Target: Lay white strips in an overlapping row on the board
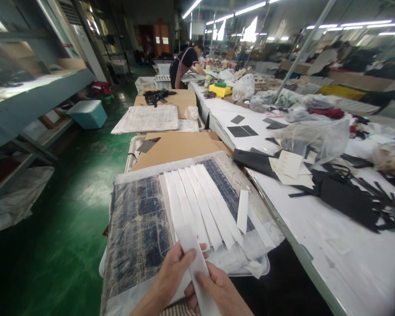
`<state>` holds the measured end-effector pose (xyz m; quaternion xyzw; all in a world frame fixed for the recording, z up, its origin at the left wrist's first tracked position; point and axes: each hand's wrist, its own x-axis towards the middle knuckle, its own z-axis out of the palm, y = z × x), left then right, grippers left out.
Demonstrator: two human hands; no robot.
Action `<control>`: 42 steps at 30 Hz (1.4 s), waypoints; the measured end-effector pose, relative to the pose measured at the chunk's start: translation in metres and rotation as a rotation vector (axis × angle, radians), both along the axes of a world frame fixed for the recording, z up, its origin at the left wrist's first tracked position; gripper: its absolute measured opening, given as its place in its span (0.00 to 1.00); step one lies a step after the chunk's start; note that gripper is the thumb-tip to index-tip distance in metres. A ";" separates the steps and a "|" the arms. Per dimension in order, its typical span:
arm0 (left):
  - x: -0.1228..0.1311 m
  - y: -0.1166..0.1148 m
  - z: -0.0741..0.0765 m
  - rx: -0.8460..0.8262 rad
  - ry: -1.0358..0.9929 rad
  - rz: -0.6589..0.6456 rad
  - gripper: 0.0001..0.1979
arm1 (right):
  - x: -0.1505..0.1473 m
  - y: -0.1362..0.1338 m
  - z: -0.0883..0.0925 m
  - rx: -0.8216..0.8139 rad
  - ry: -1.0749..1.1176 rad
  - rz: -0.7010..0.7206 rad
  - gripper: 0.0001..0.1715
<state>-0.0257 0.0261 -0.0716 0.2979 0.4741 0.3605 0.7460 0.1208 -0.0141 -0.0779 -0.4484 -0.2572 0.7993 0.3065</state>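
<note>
Both my hands grip one white strip [195,259] that slants up from the bottom edge of the view. My left hand [175,268] pinches its left side, thumb on top. Lower down, my right hand [213,285] holds it with the thumb across its face and fingers beneath. Beyond my hands, several long white strips [197,204] lie fanned side by side on a worn board [134,219] with dark blue, frayed patches. A shorter white strip [242,211] rests to their right on the same board.
Brown cardboard [181,147] lies past the board. Along the right runs a white table [303,224] with black pieces [345,199], cream cards [290,163] and plastic bags. A person [184,66] leans over the table farther back. A teal bin [88,115] stands on the green floor.
</note>
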 end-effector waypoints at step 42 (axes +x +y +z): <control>0.035 0.060 -0.085 0.022 0.171 0.180 0.19 | 0.044 0.057 -0.079 -0.046 -0.284 0.053 0.18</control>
